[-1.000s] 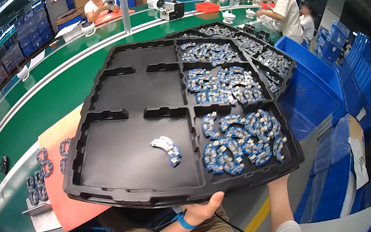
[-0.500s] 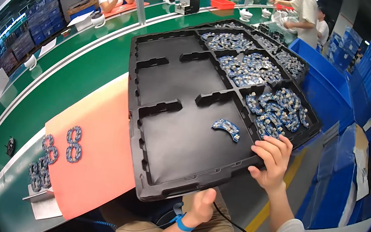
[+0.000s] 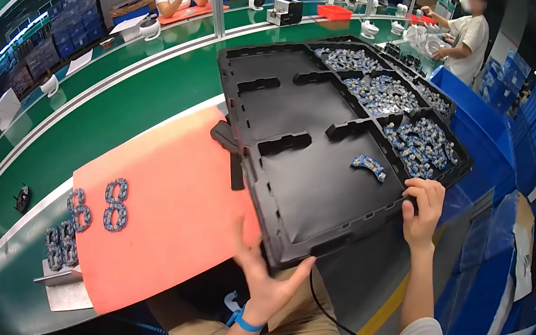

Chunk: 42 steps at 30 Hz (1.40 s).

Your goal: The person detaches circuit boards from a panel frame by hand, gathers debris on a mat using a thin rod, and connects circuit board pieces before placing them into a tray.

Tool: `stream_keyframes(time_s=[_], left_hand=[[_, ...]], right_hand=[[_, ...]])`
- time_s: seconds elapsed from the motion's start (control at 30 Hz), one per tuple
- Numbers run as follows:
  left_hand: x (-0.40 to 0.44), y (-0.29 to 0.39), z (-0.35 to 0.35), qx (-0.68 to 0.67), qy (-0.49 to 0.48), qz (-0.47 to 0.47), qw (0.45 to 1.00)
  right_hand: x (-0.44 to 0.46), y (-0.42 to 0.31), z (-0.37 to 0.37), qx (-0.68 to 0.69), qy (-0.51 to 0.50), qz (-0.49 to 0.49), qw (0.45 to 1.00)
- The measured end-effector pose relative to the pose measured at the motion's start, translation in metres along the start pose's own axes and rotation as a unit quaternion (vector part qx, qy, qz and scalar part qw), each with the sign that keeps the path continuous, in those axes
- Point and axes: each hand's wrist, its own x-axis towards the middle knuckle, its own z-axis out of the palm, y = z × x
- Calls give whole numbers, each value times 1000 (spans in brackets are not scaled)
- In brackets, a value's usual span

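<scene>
The black compartment tray [image 3: 319, 123] lies tilted across the view, overlapping the orange mat. My right hand [image 3: 423, 208] has its fingers hooked over the tray's near right rim, with the thumb below. At the near left corner of the tray is my left hand [image 3: 268, 285], thumb and fingers spread wide; whether it touches the corner I cannot tell. A blue wristband [image 3: 247, 322] circles the left wrist. One curved blue circuit board [image 3: 369, 167] sits alone in the near large compartment. Piles of similar curved boards [image 3: 421, 147] fill the right-hand compartments.
On the orange mat [image 3: 156, 220] are figure-eight board panels [image 3: 115, 205], with more at its left edge beside a metal bracket [image 3: 66, 286]. A black object [image 3: 227, 137] shows beside the tray. Beyond runs a green conveyor [image 3: 137, 68]. Blue bins [image 3: 472, 122] stand right; co-workers sit and stand behind.
The tray has turned and shifted right relative to the mat, uncovering more mat and a black object. My left hand has moved left and spread its fingers. The right hand stays on the rim.
</scene>
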Motion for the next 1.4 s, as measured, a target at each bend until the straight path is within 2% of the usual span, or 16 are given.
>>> stream_keyframes(time_s=[0.03,0.1,0.17,0.2,0.3,0.4,0.5,0.8,0.97,1.1,1.17,1.3,1.4], left_hand=[[0,-7,-8,147,-98,10,984],[12,-9,0,93,-147,6,985],[27,-2,8,95,-185,59,976],[31,2,16,105,-200,61,972],[35,-10,35,92,-251,94,959],[38,-20,18,85,-321,115,936],[31,-9,-6,129,-286,75,946],[29,-28,-66,185,-169,41,967],[17,-29,-112,191,-106,27,976],[6,-27,-147,201,-19,21,979],[-4,-27,-151,201,10,17,979],[-20,-27,-197,249,106,63,961],[-35,-21,-234,277,161,45,946]], right_hand=[[-6,-2,2,-10,-4,35,999],[4,-21,0,-18,0,63,998],[25,-44,-5,35,22,131,991],[35,-55,-10,77,3,131,988],[48,-83,-11,78,-77,85,990],[52,-129,6,54,-151,68,985],[49,-134,10,54,-176,59,981],[65,-59,45,67,-175,99,977],[68,-71,67,64,-180,120,974],[68,-83,74,60,-179,121,974],[64,-67,64,61,-174,131,974],[61,-67,77,83,-176,128,972],[69,-77,80,66,-202,124,969]])
